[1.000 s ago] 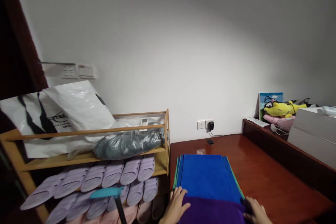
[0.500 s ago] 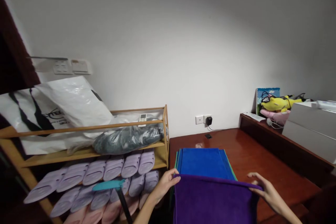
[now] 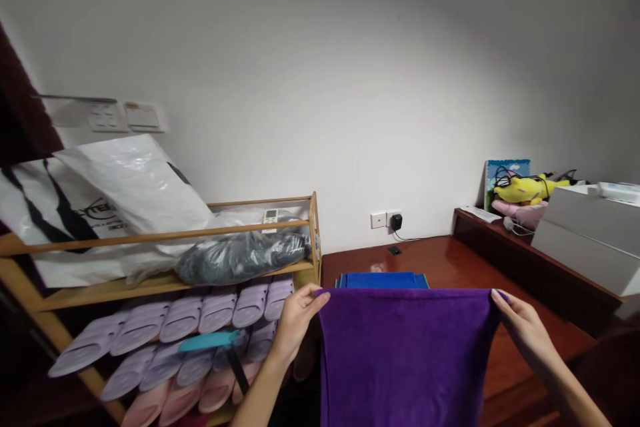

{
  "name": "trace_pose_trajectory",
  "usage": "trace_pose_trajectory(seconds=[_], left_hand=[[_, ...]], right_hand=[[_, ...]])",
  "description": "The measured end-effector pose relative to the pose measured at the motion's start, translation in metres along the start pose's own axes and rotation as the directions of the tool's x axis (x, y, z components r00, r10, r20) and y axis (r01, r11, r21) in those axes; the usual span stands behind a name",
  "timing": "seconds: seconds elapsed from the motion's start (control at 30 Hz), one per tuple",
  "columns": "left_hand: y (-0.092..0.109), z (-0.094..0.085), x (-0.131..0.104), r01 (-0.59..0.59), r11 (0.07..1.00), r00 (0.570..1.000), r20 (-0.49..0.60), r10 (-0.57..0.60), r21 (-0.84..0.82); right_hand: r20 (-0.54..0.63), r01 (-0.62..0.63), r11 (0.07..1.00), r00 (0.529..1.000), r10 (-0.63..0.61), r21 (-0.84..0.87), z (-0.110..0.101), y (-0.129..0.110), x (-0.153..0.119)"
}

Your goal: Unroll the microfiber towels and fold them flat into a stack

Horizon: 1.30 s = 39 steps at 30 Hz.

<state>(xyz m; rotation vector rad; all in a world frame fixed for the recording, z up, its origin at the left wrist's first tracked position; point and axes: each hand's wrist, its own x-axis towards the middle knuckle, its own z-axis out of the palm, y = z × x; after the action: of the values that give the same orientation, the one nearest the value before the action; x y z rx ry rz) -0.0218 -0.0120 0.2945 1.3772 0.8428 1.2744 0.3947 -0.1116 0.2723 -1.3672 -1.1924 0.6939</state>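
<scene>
A purple towel (image 3: 405, 353) hangs spread between my two hands, its top edge pulled nearly straight. My left hand (image 3: 296, 320) pinches the upper left corner between thumb and fingers. At the opposite corner, my right hand (image 3: 523, 325) grips the cloth the same way. Behind the towel, blue folded cloths (image 3: 383, 279) lie stacked on the reddish-brown wooden surface (image 3: 450, 263); the towel hides most of the stack. The towel's lower end runs out of the picture.
At left, a wooden rack (image 3: 150, 237) holds white bags (image 3: 135, 180), a plastic-wrapped dark bundle (image 3: 245, 259) and rows of slippers (image 3: 215, 310). A teal-topped stick (image 3: 210, 341) stands before it. On the right ledge are a yellow plush toy (image 3: 525, 190) and grey boxes (image 3: 583, 233).
Both hands have risen with the purple towel, which now covers more of the blue stack. My right hand's fingers have closed on its corner, and the top edge is tauter.
</scene>
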Motion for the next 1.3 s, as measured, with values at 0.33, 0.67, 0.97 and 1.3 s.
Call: trace_pose_trajectory(seconds=[0.33,0.67,0.97,1.3], left_hand=[[0.023,-0.007,0.017,-0.058,0.992,0.997,-0.047,0.064,0.112],[-0.001,-0.008,0.091,-0.023,0.986,0.999,-0.019,0.026,0.164],[-0.100,-0.011,0.175,0.088,0.914,0.991,-0.127,-0.040,0.397],[-0.207,-0.008,0.230,0.380,0.690,0.924,-0.284,-0.255,0.617]], right_hand=[[-0.004,0.106,0.986,0.994,-0.108,-0.131,-0.003,-0.029,0.020],[0.087,0.108,0.988,0.991,-0.099,-0.112,0.022,-0.007,0.103],[0.109,0.076,0.956,0.993,-0.047,-0.282,0.061,0.071,0.173],[0.018,-0.010,0.817,1.000,0.025,-0.577,0.096,0.168,0.236]])
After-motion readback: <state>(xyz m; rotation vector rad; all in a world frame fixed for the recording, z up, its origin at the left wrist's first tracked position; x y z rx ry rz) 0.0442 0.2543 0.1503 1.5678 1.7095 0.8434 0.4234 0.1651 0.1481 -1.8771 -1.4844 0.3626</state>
